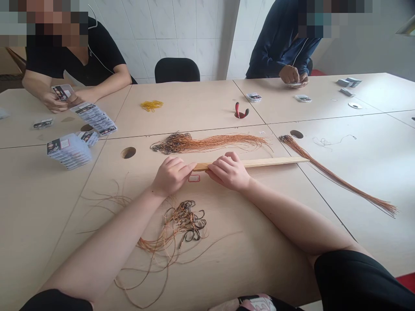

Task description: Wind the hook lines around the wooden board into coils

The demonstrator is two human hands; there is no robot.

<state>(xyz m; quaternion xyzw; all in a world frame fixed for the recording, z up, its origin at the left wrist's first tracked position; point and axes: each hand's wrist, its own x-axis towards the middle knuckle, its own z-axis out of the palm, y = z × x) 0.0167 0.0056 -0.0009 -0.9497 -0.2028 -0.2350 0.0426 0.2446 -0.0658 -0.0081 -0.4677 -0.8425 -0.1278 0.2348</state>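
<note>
Over on my far left, a stack of clear plastic packs (69,151) stands on the pale tabletop (259,268), and across from me a person in black short sleeves (78,65) holds a printed card pack (63,92). Coming right, there's an open round hole (129,153) in the top, with a small heap of yellow pieces (151,105) beyond it. Now my left hand (172,176): it's pinched on the near-left end of the wooden strip (275,162), fingers closed. Below it, a loose tangle of dark fish hooks (191,222) trails orange lines (151,245) partly under my left forearm. Just beyond my hands lies a bundle of hooked orange lines (207,143), hooks to the left. My right hand (229,172) is closed around the strip too, a short way right of the left one, and the strip runs out rightward above the tabletop. Farther back, red-handled pliers (240,111) poke up from another hole. At the right, a second hooked bundle (343,172) slants toward me, hooks at its far end, while a person in blue (282,47) handles a small pack (295,84).
</note>
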